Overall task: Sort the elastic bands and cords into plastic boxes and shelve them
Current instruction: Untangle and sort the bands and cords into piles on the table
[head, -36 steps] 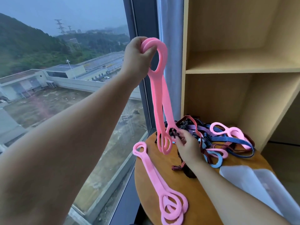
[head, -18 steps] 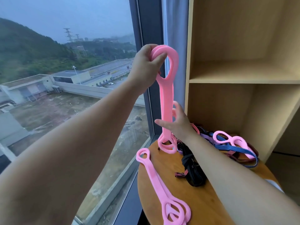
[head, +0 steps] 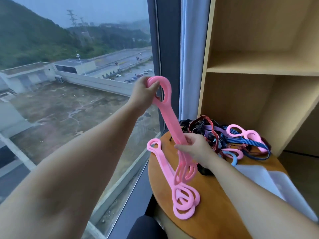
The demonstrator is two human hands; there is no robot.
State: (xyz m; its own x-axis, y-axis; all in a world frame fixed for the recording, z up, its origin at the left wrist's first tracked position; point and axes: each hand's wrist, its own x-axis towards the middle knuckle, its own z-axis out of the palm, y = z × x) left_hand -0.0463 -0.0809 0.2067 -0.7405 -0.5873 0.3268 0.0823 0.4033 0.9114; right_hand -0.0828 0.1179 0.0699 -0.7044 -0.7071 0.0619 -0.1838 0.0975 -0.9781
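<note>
Left hand (head: 145, 94): fingers curled round the top loop of a pink elastic band (head: 170, 118), held raised in front of the window. Right hand (head: 195, 149): closed round the strap of the same band lower down, just above the worktop (head: 207, 195). The band runs tilted between the two grips, and its bottom loops hang below the right hand.

A second pink band (head: 162, 163) lies flat on the worktop, just beside the hanging loops. Behind the right hand sits a tangled heap of bands and cords (head: 224, 135). A pale translucent item (head: 269, 180) at the worktop's right edge is probably the plastic box, though the view is too washed out to confirm. The shelf unit (head: 259, 69) stands beyond it.

Assessment: the step in hand appears to be straightening this band to pair it with its match. Recommended: confirm that the bottom loops are free of the heap, lay the band alongside the second pink band with loops aligned, then box both together.
</note>
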